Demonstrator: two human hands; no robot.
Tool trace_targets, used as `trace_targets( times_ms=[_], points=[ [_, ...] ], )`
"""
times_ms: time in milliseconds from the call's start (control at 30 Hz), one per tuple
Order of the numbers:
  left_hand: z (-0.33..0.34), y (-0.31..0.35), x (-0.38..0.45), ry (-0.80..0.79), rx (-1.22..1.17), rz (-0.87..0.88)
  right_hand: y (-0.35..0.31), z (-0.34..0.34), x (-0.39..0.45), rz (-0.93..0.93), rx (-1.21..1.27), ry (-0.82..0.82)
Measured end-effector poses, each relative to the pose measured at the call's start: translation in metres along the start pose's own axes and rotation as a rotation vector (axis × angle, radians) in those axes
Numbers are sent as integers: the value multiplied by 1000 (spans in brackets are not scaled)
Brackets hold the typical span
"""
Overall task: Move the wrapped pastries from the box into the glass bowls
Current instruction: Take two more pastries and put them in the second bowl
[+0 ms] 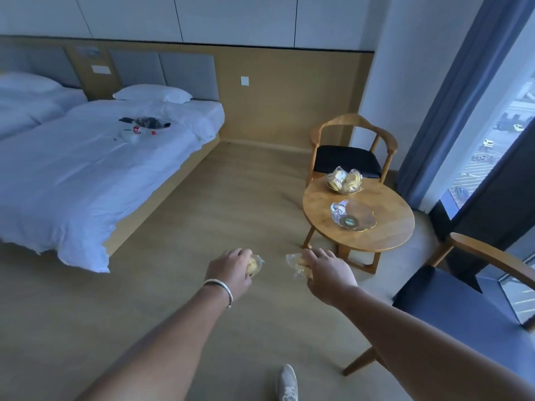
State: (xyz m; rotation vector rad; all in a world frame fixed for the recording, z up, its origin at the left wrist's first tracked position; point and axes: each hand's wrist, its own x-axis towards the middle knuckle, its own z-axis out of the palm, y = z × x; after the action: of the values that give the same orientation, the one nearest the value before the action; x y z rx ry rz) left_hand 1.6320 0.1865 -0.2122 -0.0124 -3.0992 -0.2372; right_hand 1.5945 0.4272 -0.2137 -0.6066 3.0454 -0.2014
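Clear wrap crinkles in both hands: the left hand [231,269] is closed round a pastry [254,264], the right hand [328,272] round a second pastry [298,266], both held over the floor. Farther right, on the round desk [385,230], the near bowl [353,217] has one wrapped piece at its left edge; the far bowl [344,180] is heaped with pastries.

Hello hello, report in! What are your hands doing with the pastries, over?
Left hand and right hand each hold one wrapped pastry. Far bowl already has pastries; near bowl looks almost empty. Bare floor up to the table.
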Motion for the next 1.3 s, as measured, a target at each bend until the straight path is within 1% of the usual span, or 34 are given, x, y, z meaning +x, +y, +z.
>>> trace_targets(
  times_ms=[233, 367, 467, 700, 933, 1133, 1300],
  points=[
    [-3, -34, 110, 22, 38, -36, 16, 5, 123, -37, 26, -10],
    [-12, -43, 182, 5, 65, -36, 34, -5, 198, -48, 46, 0],
    [-21, -46, 235, 22, 68, -28, 50, -16, 250, -48, 48, 19],
    [-26, -53, 323, 41, 65, -3, 74, -22, 330, -7, 22, 22],
    [-19, -79, 415, 17, 51, 57, 87, -13, 405, 42, 45, 3],
    [-12, -114, 525, 11, 24, 130, 93, -8, 497, 112, 14, 2],
    [-13, -151, 620, -1, 1, 175, 92, -9, 585, 173, -14, -40]
  ],
)
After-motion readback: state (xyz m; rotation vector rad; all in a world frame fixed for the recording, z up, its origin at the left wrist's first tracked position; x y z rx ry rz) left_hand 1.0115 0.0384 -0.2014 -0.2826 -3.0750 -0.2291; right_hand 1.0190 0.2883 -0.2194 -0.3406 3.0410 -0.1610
